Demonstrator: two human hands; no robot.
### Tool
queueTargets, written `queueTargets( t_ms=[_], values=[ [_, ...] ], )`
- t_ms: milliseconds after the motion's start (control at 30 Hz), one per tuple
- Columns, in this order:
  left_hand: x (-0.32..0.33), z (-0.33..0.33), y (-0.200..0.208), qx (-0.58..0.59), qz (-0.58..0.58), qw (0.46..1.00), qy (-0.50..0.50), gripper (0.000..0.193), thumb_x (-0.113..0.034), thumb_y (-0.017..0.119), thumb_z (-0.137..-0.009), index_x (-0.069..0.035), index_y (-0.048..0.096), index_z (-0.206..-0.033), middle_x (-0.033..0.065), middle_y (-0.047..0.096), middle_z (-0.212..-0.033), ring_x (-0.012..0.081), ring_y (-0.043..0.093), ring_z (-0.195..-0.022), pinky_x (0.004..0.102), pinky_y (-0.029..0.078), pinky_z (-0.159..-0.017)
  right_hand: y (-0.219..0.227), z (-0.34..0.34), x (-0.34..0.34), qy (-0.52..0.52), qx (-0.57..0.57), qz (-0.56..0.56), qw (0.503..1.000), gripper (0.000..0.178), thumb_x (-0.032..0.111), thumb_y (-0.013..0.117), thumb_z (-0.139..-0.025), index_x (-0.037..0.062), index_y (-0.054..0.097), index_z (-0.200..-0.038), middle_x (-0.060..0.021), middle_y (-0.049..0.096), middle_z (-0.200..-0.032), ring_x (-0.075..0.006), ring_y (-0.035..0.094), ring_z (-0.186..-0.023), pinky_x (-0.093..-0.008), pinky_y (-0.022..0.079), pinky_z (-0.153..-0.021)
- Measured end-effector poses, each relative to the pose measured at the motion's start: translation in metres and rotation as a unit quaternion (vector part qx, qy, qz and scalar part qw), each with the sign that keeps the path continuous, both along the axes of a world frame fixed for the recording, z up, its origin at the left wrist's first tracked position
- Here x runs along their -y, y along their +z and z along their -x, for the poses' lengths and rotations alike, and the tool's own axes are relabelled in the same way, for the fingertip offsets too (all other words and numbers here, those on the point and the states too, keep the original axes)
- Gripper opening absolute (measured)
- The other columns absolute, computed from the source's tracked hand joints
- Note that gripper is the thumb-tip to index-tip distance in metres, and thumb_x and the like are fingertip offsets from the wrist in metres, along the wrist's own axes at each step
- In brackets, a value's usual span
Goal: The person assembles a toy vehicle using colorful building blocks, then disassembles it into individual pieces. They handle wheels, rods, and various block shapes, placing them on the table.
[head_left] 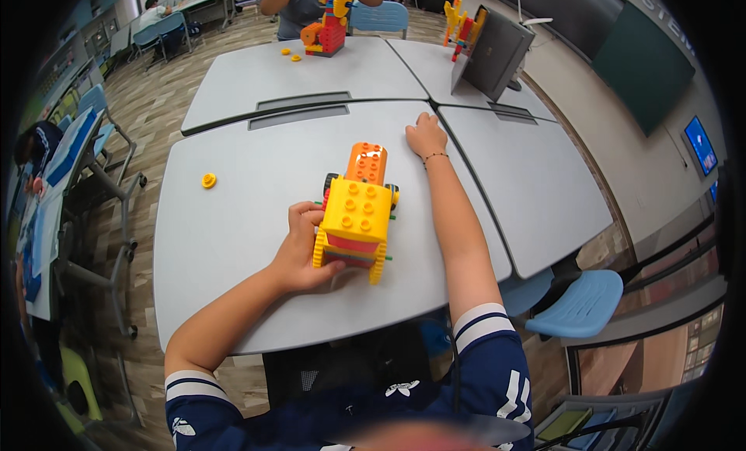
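A toy brick vehicle (357,210) stands on the grey-white table, with a studded yellow block on top, an orange studded block at its far end and dark wheels at the sides. Yellow toothed pieces stick out at its near end. My left hand (299,249) grips its left and near side, the thumb at the near end. Stretched far forward, my right hand (427,136) rests by the seam between the tables, its fingers curled in. Whatever may be inside them is hidden. A small round yellow brick (209,180) lies to the left of the vehicle.
Across the table a person (299,12) handles a red and yellow brick model (332,31) beside two small yellow pieces (291,55). A dark grey folded panel (497,54) stands at the far right near another brick model (464,27). A blue chair (579,303) sits at right.
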State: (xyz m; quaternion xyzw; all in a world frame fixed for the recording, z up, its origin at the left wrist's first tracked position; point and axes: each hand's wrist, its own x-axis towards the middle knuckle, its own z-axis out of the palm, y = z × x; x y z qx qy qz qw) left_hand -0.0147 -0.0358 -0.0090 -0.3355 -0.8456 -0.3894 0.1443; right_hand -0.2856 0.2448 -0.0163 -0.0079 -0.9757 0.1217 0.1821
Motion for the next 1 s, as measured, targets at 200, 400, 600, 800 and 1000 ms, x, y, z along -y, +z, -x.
queueTargets(
  t_ms=[200,400,600,800,1000],
  values=[
    [0.000,-0.002,-0.001,0.012,0.025,1.000,0.000,0.074,-0.031,0.074,-0.071,-0.002,0.033,-0.126,0.0232,0.033,-0.122,0.0382,0.027,-0.123,0.0409,0.047,-0.092,-0.002,0.031,-0.007,0.013,-0.014,-0.020,1.000,0.040,0.033,0.056,-0.081,0.0027,0.052,-0.107,-0.0195,0.054,-0.109,-0.0343,0.064,-0.090,-0.0446,0.052,-0.077],
    [0.002,0.000,-0.002,0.012,0.031,0.999,0.003,0.077,-0.034,0.074,-0.071,-0.002,0.032,-0.127,0.0246,0.032,-0.123,0.0393,0.026,-0.125,0.0422,0.046,-0.094,-0.008,0.026,-0.016,0.018,-0.125,0.128,0.984,0.039,0.038,0.059,-0.085,0.0067,0.053,-0.107,-0.0136,0.053,-0.108,-0.0322,0.061,-0.092,-0.0423,0.050,-0.078],
    [0.002,0.000,-0.002,0.011,0.030,0.999,0.014,0.076,-0.033,0.074,-0.070,-0.003,0.033,-0.127,0.0256,0.031,-0.125,0.0413,0.026,-0.126,0.0457,0.038,-0.100,-0.005,-0.029,-0.024,0.103,-0.256,0.226,0.934,0.033,0.029,0.060,-0.086,0.0070,0.051,-0.110,-0.0099,0.051,-0.107,-0.0252,0.056,-0.092,-0.0370,0.047,-0.078],
    [-0.001,-0.001,-0.001,0.014,-0.011,1.000,0.015,0.075,-0.030,0.074,-0.071,-0.005,0.032,-0.127,0.0243,0.029,-0.126,0.0399,0.028,-0.125,0.0451,0.038,-0.100,0.002,-0.149,-0.009,0.288,-0.193,0.329,0.878,0.029,0.017,0.063,-0.083,0.0052,0.052,-0.106,-0.0052,0.050,-0.095,-0.0136,0.050,-0.080,-0.0272,0.045,-0.070],
    [0.003,0.001,0.000,-0.004,-0.005,1.000,-0.010,0.086,-0.032,0.080,-0.064,-0.010,0.030,-0.130,0.0218,0.027,-0.127,0.0416,0.031,-0.126,0.0455,0.043,-0.098,0.009,-0.259,0.006,0.450,-0.030,0.366,0.814,0.055,0.023,0.075,-0.073,0.0072,0.045,-0.116,-0.0089,0.047,-0.107,-0.0181,0.051,-0.089,-0.0299,0.046,-0.075]
  ],
)
